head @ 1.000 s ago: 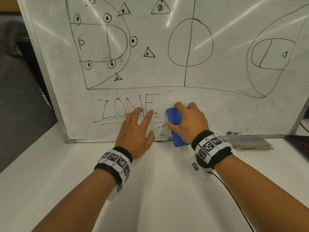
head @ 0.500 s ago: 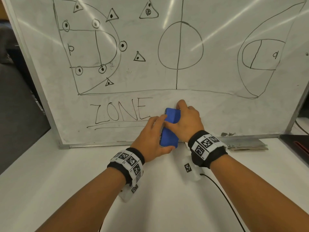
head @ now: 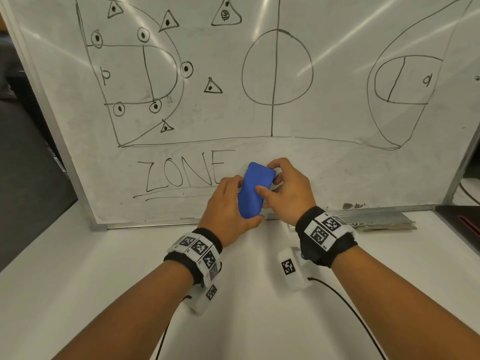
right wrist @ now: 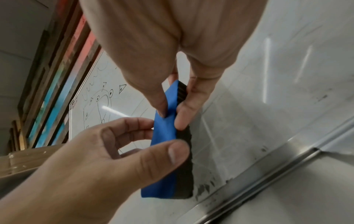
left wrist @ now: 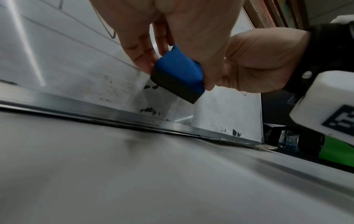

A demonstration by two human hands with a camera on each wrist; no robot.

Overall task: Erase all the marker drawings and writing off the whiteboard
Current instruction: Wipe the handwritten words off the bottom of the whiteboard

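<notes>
A whiteboard (head: 324,178) leans upright on a white table, covered with a black marker court diagram (head: 145,74) and the underlined word ZONE (head: 181,174). Just right of that word both hands hold a blue eraser (head: 255,189) with a black felt face (right wrist: 184,159), a little off the board. My left hand (head: 228,203) grips its left and lower edge, thumb under the bottom end. My right hand (head: 285,188) pinches its upper right part, thumb on the blue back. The eraser (left wrist: 178,72) hangs above the board's bottom rail (left wrist: 134,116).
The white table (head: 104,294) stretches in front of the board. Black marker smudges (head: 353,205) sit on the board's lower right. A metal tray piece (head: 384,220) lies at the board's foot on the right. A dark object (head: 462,219) stands at the far right.
My left hand left the board by ZONE and moved right to take hold of the eraser. The eraser rose slightly and now sits between both hands.
</notes>
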